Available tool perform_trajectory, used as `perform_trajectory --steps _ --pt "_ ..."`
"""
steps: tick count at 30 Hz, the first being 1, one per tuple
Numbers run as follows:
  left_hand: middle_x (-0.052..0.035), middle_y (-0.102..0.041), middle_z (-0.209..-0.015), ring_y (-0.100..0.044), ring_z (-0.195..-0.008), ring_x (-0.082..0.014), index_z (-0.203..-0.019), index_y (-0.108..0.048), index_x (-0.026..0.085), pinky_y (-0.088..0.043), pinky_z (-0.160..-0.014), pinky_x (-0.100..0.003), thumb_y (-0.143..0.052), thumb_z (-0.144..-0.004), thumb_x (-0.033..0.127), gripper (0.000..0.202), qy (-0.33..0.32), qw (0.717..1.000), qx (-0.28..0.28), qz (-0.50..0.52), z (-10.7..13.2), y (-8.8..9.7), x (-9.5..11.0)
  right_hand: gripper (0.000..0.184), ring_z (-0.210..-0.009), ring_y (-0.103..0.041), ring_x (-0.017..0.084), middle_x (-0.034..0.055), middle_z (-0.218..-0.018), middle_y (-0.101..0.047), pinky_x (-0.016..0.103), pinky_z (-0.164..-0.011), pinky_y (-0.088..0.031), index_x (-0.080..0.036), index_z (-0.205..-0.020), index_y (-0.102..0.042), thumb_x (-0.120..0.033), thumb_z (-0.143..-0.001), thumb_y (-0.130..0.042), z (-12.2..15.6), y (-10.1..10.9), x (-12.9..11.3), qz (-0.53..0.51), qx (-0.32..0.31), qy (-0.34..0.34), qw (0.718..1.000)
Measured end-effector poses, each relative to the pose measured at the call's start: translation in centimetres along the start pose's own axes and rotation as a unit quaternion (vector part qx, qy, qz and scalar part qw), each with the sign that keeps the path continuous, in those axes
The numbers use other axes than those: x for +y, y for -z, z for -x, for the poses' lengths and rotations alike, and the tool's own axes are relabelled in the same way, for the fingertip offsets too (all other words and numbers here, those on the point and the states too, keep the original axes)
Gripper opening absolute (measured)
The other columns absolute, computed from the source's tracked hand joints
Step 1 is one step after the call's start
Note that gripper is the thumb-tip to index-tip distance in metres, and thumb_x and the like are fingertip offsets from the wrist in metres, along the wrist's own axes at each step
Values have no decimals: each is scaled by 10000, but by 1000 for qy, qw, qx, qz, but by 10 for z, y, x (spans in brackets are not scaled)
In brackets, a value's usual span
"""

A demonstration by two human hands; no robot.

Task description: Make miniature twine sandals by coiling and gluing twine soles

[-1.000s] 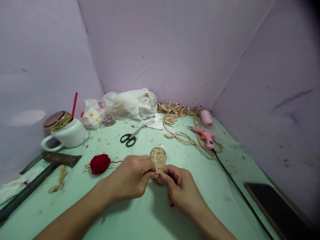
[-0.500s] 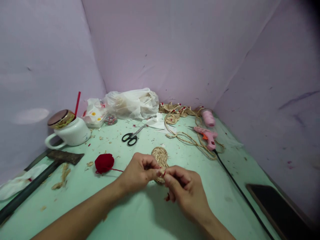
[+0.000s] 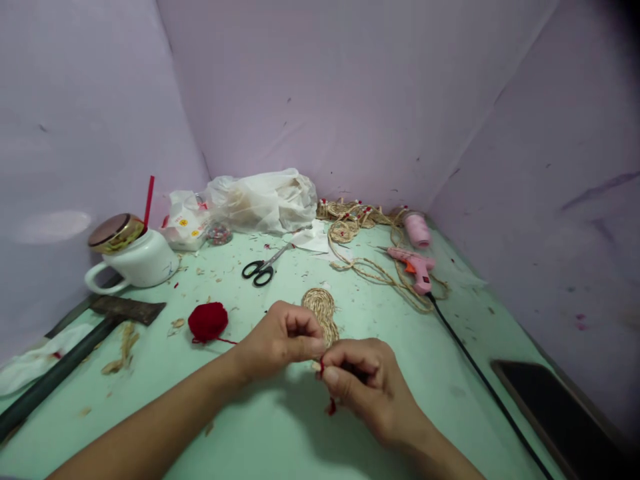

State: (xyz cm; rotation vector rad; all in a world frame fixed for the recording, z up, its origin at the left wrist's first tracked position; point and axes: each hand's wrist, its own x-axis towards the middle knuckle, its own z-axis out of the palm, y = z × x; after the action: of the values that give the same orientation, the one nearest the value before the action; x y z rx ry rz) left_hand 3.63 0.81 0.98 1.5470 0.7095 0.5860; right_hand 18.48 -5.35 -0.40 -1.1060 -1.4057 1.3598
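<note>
My left hand [image 3: 280,340] is closed in a pinch, its thumb and forefinger together on red yarn that is mostly hidden by the fingers. Just right of it and slightly lower, my right hand [image 3: 370,387] pinches a small pale piece [image 3: 317,367] with red yarn [image 3: 322,365] around it. A red end dangles beneath the right fingers. From the red yarn ball [image 3: 208,322] on the left, a strand runs behind my left wrist. Beyond the fingertips lies a coiled straw-rope piece [image 3: 319,305], its near part covered by my hands.
Black-handled scissors [image 3: 264,268] lie ahead. To the right are a pink glue gun [image 3: 414,268] with its cord, a pink thread spool [image 3: 417,230] and a dark phone-like slab [image 3: 555,413]. A hammer [image 3: 113,313] and white mug [image 3: 145,261] stand left. Behind is a plastic bag [image 3: 273,200].
The right fingertips have shifted down slightly from the left ones, and the pale piece with red yarn shows more plainly between them. The view has tilted a little.
</note>
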Motion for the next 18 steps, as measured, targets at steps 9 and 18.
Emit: perform_trajectory --steps 9,18 --pt "-2 -578 -579 -497 -523 -99 -651 -600 149 -399 -497 -203 -481 -797 217 201 -90 958 236 -138 4 -40 -17 256 -308 -311 49 -83 -387 -405 172 -297 -241 -172 -601 -530 -398 -684 -616 -11 -5 7 -87 213 -25 973" --pt "-8 -583 -593 -493 -554 -111 -655 -615 136 -387 -516 -217 -473 -770 216 200 -58 966 199 -154 4 -32 -9 158 -462 -499 117 28 -551 -563 236 -468 -381 -144 -681 -585 -160 -802 -484 -8 -2 21 366 254 223 867"
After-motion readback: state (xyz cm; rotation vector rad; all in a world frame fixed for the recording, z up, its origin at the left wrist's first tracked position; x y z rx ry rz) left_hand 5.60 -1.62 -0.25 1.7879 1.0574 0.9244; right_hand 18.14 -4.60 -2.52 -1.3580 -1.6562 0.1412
